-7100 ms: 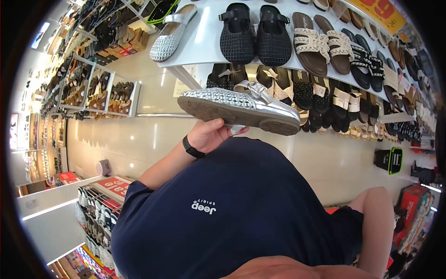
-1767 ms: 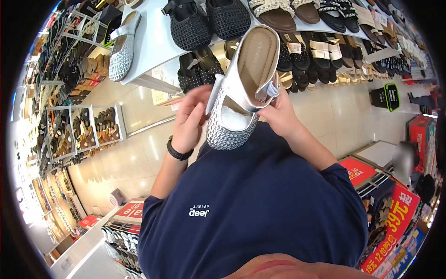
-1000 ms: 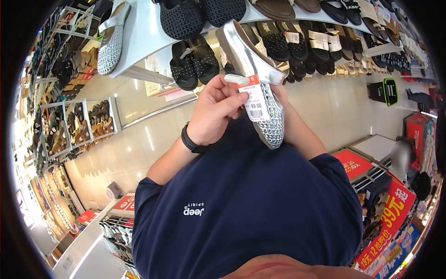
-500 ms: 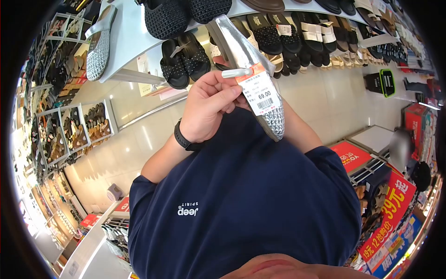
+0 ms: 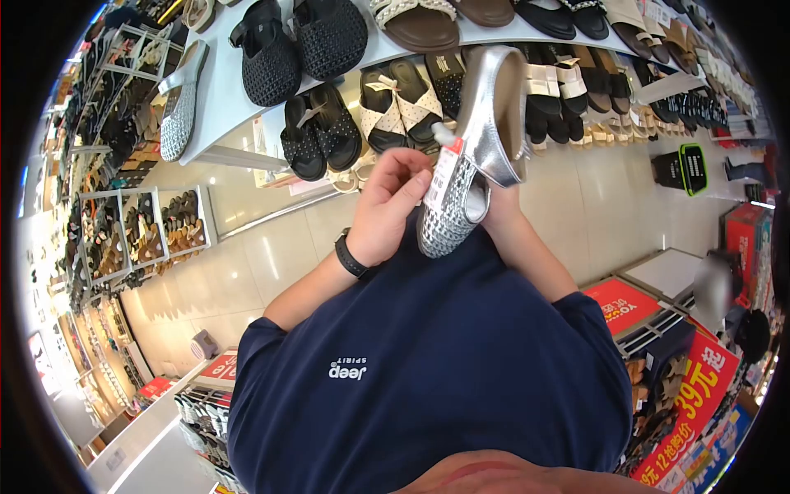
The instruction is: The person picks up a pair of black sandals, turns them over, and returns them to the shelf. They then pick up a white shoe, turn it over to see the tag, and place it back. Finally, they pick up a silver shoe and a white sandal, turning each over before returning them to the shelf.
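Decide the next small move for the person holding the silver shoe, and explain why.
Probably the left hand should let go of the price tag and steady the silver shoe by its toe. The tag is only pinched at its edge, and the right hand, mostly hidden behind, alone supports the tilted shoe.

White display shelf [image 5: 224, 92], silver woven shoe [image 5: 179, 107] at its end, black woven shoes [image 5: 329, 37], beige sandal [image 5: 415, 20]

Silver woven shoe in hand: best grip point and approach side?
On the silver woven shoe, probably the smooth heel section, pinched across its width from the far end: it points heel-away and is free, while the right hand holds the woven toe end and the left hand pinches the price tag.
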The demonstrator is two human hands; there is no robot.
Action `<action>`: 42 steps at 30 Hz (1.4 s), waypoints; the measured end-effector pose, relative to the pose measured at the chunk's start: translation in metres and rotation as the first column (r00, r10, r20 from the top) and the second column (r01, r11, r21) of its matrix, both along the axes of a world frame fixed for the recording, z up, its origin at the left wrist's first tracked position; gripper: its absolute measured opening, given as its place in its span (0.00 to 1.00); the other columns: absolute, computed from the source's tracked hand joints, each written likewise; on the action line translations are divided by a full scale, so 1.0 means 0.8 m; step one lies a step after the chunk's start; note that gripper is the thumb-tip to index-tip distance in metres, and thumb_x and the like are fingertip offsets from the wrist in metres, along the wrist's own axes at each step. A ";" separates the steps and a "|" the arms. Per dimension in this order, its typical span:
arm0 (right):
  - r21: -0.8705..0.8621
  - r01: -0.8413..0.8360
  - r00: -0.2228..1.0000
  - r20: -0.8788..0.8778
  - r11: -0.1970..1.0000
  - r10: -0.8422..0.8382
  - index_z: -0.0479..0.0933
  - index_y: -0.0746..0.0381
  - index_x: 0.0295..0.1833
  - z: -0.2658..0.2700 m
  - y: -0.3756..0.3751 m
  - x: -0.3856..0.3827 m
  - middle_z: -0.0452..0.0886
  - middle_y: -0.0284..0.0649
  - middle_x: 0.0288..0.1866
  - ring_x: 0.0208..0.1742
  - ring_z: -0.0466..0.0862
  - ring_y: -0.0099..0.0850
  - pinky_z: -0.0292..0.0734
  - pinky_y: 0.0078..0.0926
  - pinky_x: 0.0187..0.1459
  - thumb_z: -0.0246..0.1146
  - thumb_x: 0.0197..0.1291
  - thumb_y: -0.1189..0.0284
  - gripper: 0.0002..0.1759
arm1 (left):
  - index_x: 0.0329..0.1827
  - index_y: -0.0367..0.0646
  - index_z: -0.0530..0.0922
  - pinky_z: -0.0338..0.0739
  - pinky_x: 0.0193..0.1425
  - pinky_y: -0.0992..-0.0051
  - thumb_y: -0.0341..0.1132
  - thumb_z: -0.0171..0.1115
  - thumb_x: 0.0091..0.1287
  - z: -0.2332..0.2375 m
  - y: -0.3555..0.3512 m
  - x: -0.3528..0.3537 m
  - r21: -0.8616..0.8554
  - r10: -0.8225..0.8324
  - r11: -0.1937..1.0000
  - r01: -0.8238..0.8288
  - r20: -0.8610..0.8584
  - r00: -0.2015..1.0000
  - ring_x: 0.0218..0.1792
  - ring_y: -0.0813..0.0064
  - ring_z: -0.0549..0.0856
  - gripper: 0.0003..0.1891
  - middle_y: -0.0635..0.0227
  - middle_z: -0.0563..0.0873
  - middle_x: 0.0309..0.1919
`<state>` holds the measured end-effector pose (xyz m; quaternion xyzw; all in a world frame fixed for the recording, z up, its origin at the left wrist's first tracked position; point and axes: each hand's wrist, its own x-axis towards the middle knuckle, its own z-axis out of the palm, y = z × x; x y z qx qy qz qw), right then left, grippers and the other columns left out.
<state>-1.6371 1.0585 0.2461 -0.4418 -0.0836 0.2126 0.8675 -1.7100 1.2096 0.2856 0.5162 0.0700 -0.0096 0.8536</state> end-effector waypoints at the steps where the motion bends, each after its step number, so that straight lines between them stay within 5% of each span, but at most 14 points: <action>1: -0.107 0.071 0.992 0.115 0.992 -0.058 0.64 0.66 0.68 0.011 -0.012 0.003 0.74 0.51 0.63 0.56 0.80 0.34 0.78 0.33 0.57 0.56 0.68 0.58 0.30 | 0.56 0.39 0.71 0.71 0.54 0.80 0.33 0.56 0.72 -0.003 -0.009 0.002 -0.028 -0.045 0.999 0.044 -0.043 0.998 0.46 0.83 0.76 0.13 0.70 0.79 0.44; 4: 0.013 0.276 0.951 0.140 0.961 -0.275 0.65 0.66 0.66 -0.015 -0.042 0.014 0.76 0.47 0.59 0.58 0.79 0.37 0.77 0.38 0.59 0.53 0.70 0.64 0.25 | 0.65 0.37 0.64 0.70 0.59 0.78 0.36 0.61 0.70 -0.014 -0.042 0.008 0.040 -0.169 0.985 0.166 0.080 0.982 0.52 0.80 0.75 0.25 0.67 0.76 0.51; 9: 0.071 0.387 0.907 0.152 0.920 -0.393 0.65 0.68 0.64 -0.009 -0.069 0.017 0.76 0.45 0.59 0.57 0.79 0.35 0.76 0.35 0.58 0.61 0.63 0.78 0.24 | 0.69 0.35 0.59 0.71 0.62 0.74 0.29 0.72 0.59 -0.008 -0.072 0.012 0.094 -0.221 0.968 0.233 -0.118 0.968 0.58 0.78 0.73 0.38 0.65 0.74 0.56; 14: 0.015 0.256 0.941 0.223 0.967 -0.253 0.61 0.68 0.67 -0.016 -0.079 0.015 0.73 0.43 0.61 0.61 0.76 0.33 0.72 0.32 0.61 0.56 0.64 0.81 0.26 | 0.70 0.36 0.57 0.70 0.64 0.74 0.27 0.75 0.55 -0.010 -0.064 0.001 0.394 -0.259 0.885 0.247 -0.025 0.966 0.59 0.77 0.74 0.43 0.66 0.72 0.59; 17: 0.025 0.132 0.960 0.247 0.991 -0.134 0.59 0.68 0.69 -0.011 -0.069 0.010 0.71 0.43 0.64 0.64 0.74 0.33 0.72 0.31 0.61 0.53 0.64 0.83 0.26 | 0.71 0.36 0.57 0.69 0.66 0.73 0.25 0.75 0.54 -0.015 -0.057 -0.013 0.219 -0.180 0.958 0.186 -0.048 0.982 0.61 0.77 0.73 0.43 0.65 0.73 0.59; 22: 0.001 0.009 0.850 0.527 1.000 -0.008 0.27 0.65 0.78 0.006 -0.026 0.001 0.59 0.48 0.72 0.73 0.62 0.39 0.53 0.42 0.72 0.61 0.63 0.62 0.54 | 0.72 0.37 0.55 0.71 0.65 0.71 0.22 0.71 0.56 -0.016 -0.014 -0.047 0.113 0.040 0.992 -0.049 0.080 0.996 0.62 0.75 0.74 0.42 0.63 0.73 0.61; 25: -0.070 -0.109 0.896 0.425 0.992 0.129 0.36 0.64 0.78 0.013 0.003 -0.009 0.67 0.50 0.63 0.55 0.76 0.33 0.68 0.33 0.58 0.56 0.67 0.66 0.45 | 0.72 0.38 0.56 0.77 0.61 0.65 0.21 0.69 0.57 -0.015 0.030 -0.057 -0.021 0.237 0.971 -0.236 0.142 0.961 0.61 0.69 0.76 0.41 0.61 0.73 0.61; 27: -0.142 -0.120 0.927 0.337 0.983 0.162 0.43 0.65 0.76 0.011 0.020 -0.016 0.70 0.48 0.60 0.52 0.77 0.30 0.70 0.30 0.55 0.55 0.68 0.70 0.38 | 0.70 0.39 0.57 0.85 0.49 0.58 0.25 0.66 0.61 -0.005 0.070 -0.056 -0.100 0.290 0.957 -0.273 0.260 0.921 0.54 0.58 0.82 0.36 0.55 0.77 0.58; 30: -0.243 -0.093 0.948 0.276 0.966 0.161 0.53 0.65 0.73 0.005 0.043 -0.020 0.72 0.45 0.56 0.50 0.77 0.27 0.71 0.27 0.54 0.53 0.68 0.74 0.30 | 0.69 0.39 0.58 0.85 0.49 0.58 0.31 0.64 0.65 0.023 0.125 -0.055 -0.212 0.454 0.888 -0.408 0.261 0.852 0.52 0.54 0.84 0.32 0.53 0.79 0.56; 32: -0.255 -0.083 0.965 0.219 0.963 0.141 0.64 0.66 0.66 0.007 0.057 -0.025 0.75 0.42 0.53 0.48 0.77 0.25 0.72 0.25 0.53 0.54 0.68 0.75 0.21 | 0.67 0.39 0.61 0.85 0.49 0.62 0.32 0.58 0.70 0.029 0.164 -0.050 -0.207 0.541 0.839 -0.503 0.213 0.814 0.50 0.58 0.85 0.25 0.55 0.79 0.56; 42: -0.408 -0.403 0.882 0.066 0.820 0.466 0.74 0.67 0.54 0.017 0.178 -0.054 0.81 0.37 0.45 0.48 0.80 0.23 0.74 0.22 0.52 0.56 0.70 0.72 0.12 | 0.57 0.39 0.72 0.83 0.49 0.72 0.35 0.58 0.72 0.052 0.266 -0.037 -0.178 0.460 0.879 -0.443 0.073 0.885 0.49 0.69 0.85 0.15 0.63 0.84 0.49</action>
